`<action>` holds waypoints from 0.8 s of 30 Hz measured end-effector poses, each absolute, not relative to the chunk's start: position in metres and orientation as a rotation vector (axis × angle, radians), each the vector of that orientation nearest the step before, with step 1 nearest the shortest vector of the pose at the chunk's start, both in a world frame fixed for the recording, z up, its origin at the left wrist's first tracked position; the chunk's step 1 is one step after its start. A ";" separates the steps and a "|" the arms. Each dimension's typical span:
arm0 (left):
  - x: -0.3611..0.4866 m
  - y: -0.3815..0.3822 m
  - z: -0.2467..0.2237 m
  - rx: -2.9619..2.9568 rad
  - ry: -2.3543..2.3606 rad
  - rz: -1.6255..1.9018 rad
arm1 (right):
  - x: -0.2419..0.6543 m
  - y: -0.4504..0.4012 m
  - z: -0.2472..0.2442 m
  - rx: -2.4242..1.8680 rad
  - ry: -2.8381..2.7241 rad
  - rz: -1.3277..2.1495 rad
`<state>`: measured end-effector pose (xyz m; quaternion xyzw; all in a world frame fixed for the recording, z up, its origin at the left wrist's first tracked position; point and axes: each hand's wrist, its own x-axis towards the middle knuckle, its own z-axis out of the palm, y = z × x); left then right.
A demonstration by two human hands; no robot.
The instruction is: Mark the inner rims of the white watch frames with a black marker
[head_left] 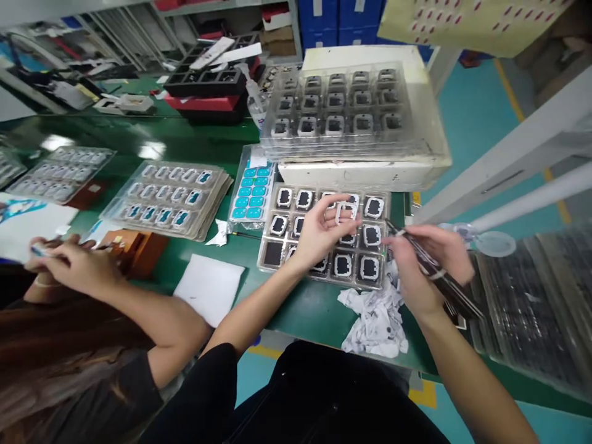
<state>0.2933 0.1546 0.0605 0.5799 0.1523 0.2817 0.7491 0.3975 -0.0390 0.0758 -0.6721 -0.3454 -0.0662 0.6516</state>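
My left hand (pixel 321 231) is above a clear plastic tray (pixel 265 262) and pinches a small white rounded frame (pixel 346 213) between thumb and fingers. Similar white frames with dark centres (pixel 342 265) sit in the tray's pockets; the front left pocket shows only a dark bottom. To the right of the tray, my right hand (pixel 430 265) is closed around a long, slim dark tool (pixel 431 266). Its narrow end points toward the tray, and motion blur hides its exact kind.
Crumpled white cloth (pixel 377 320) lies by the tray's front right. Behind stand stacked clear trays (pixel 335 145) on a white box (pixel 370 176). Stacked trays (pixel 531 308) stand right. A blue-green pad sheet (pixel 252 191) lies left; a co-worker's hands (pixel 78 262) handle a small part.
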 end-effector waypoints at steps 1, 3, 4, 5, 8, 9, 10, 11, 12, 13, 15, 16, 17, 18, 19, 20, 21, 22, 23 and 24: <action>0.296 0.153 0.057 1.265 0.322 0.594 | 0.396 -0.026 0.078 -1.469 -0.784 -0.143; 0.294 0.151 0.049 1.293 0.310 0.560 | 0.393 -0.006 0.076 -1.388 -0.797 -0.063; 0.291 0.149 0.046 1.314 0.306 0.549 | 0.391 -0.001 0.073 -1.365 -0.812 -0.018; 0.287 0.148 0.043 1.335 0.304 0.543 | 0.390 0.000 0.069 -1.349 -0.817 0.016; 0.275 0.144 0.035 1.401 0.322 0.544 | 0.385 -0.005 0.058 -1.297 -0.847 0.063; 0.271 0.142 0.033 1.429 0.327 0.540 | 0.384 -0.008 0.056 -1.277 -0.872 0.067; 0.269 0.141 0.032 1.460 0.330 0.535 | 0.384 -0.011 0.054 -1.266 -0.904 0.071; 0.267 0.141 0.031 1.493 0.328 0.533 | 0.384 -0.013 0.053 -1.272 -0.926 0.068; 0.266 0.140 0.030 1.526 0.318 0.533 | 0.385 -0.015 0.052 -1.292 -0.941 0.064; 0.265 0.139 0.029 1.557 0.303 0.537 | 0.386 -0.015 0.052 -1.317 -0.949 0.056; 0.263 0.138 0.028 1.617 0.271 0.554 | 0.387 -0.015 0.054 -1.360 -0.958 0.034; 0.263 0.138 0.028 1.648 0.259 0.558 | 0.387 -0.015 0.055 -1.370 -0.968 0.011; 0.262 0.138 0.029 1.678 0.247 0.561 | 0.387 -0.015 0.057 -1.376 -0.983 -0.015; 0.261 0.138 0.029 1.705 0.236 0.565 | 0.387 -0.015 0.059 -1.383 -1.002 -0.042; 0.261 0.138 0.030 1.729 0.225 0.573 | 0.387 -0.015 0.061 -1.394 -1.015 -0.070; 0.260 0.138 0.031 1.749 0.212 0.584 | 0.387 -0.015 0.063 -1.410 -1.026 -0.089; 0.260 0.138 0.032 1.765 0.198 0.596 | 0.388 -0.016 0.065 -1.425 -1.040 -0.097; 0.260 0.138 0.033 1.779 0.185 0.609 | 0.388 -0.016 0.067 -1.439 -1.053 -0.094; 0.260 0.139 0.034 1.795 0.176 0.622 | 0.388 -0.017 0.068 -1.446 -1.062 -0.094; 0.260 0.139 0.034 1.813 0.174 0.632 | 0.389 -0.018 0.069 -1.454 -1.072 -0.093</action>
